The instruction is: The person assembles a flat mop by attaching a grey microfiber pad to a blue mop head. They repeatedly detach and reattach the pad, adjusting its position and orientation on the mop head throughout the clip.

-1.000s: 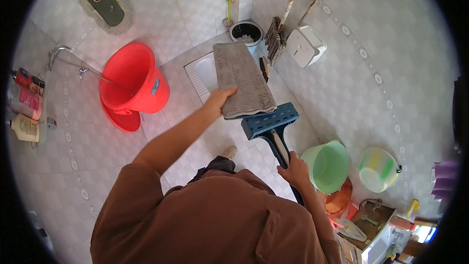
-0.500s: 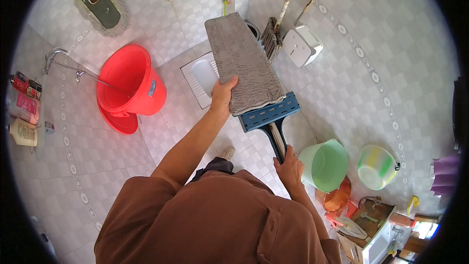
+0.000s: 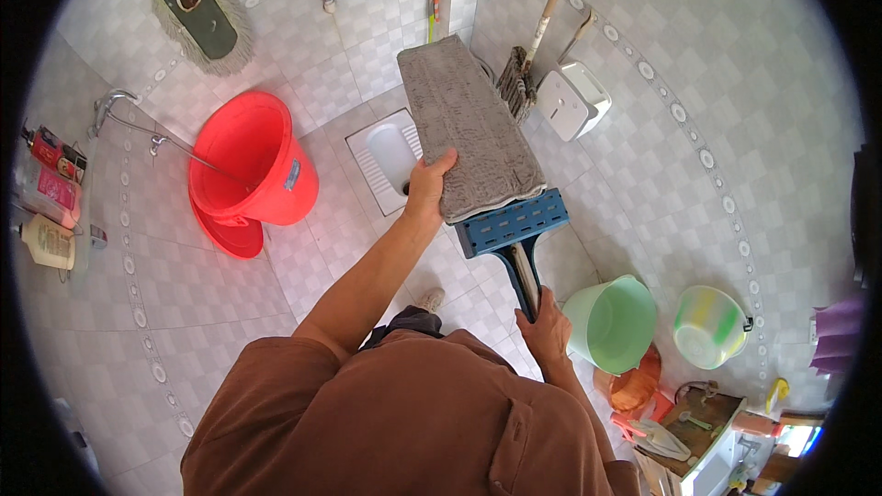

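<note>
In front of me I hold up a flat mop with a grey fabric pad [image 3: 473, 124] and a blue slotted frame [image 3: 514, 222]. My left hand [image 3: 428, 186] grips the pad by its left edge, thumb on top and the other fingers hidden beneath. Lower down and to the right, my right hand [image 3: 548, 323] is closed around the mop's dark handle [image 3: 525, 280]. The pad's far end slants up and left, over the floor near the white squat toilet [image 3: 391, 154].
At left stands a red bucket [image 3: 299, 184] with a red lid [image 3: 228, 234] beside it. A green bucket [image 3: 611, 320] and a striped bucket [image 3: 706, 331] are at right. A white dispenser box [image 3: 571, 103] is on the right wall; a fringed mop [image 3: 202, 14] hangs upper left.
The whole view has shifted slightly, moving the surroundings a little down and right. Both hands keep their hold on the mop, with almost the same pose.
</note>
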Demonstrator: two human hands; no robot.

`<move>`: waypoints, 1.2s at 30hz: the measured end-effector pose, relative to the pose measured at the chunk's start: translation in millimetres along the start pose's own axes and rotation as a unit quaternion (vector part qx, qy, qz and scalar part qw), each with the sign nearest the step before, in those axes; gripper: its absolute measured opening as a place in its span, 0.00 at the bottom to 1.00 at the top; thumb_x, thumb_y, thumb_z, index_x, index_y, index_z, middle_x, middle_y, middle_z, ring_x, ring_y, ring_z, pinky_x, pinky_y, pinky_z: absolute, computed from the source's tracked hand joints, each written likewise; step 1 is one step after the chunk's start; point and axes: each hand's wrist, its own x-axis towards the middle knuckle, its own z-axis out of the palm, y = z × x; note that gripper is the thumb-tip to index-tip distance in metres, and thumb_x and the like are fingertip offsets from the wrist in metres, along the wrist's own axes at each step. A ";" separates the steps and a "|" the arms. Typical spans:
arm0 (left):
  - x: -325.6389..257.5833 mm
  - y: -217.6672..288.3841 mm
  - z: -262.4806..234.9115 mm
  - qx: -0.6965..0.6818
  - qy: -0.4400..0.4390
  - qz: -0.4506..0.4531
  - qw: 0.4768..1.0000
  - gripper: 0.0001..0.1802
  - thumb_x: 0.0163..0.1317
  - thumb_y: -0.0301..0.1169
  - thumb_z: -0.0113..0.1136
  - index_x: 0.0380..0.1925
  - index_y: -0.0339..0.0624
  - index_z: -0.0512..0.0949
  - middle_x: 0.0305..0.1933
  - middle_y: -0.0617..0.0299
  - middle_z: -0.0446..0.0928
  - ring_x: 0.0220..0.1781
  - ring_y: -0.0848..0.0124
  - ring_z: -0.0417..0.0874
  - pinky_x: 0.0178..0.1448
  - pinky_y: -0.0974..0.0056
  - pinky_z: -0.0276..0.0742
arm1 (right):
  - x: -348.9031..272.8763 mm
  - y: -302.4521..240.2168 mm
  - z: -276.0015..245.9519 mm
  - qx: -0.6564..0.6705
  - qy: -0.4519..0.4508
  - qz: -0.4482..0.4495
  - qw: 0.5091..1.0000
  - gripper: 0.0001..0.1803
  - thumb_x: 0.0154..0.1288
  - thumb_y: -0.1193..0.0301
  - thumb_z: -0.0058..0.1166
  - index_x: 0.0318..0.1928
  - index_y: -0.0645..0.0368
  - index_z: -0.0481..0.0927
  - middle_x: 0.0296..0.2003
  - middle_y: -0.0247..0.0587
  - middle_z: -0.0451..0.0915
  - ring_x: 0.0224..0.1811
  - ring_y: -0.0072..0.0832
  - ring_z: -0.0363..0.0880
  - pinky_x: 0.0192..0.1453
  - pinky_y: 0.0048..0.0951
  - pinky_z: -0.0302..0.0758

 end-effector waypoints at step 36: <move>42.3 63.8 -215.7 0.040 -0.096 -0.299 0.948 0.19 0.64 0.45 0.54 0.42 0.40 0.75 0.34 0.60 0.78 0.22 0.70 0.76 0.24 0.70 0.73 | 4.6 26.4 -5.8 -0.054 -0.049 -0.021 0.997 0.32 0.46 0.65 0.66 0.53 0.55 0.69 0.36 0.48 0.81 0.36 0.47 0.80 0.39 0.44 0.75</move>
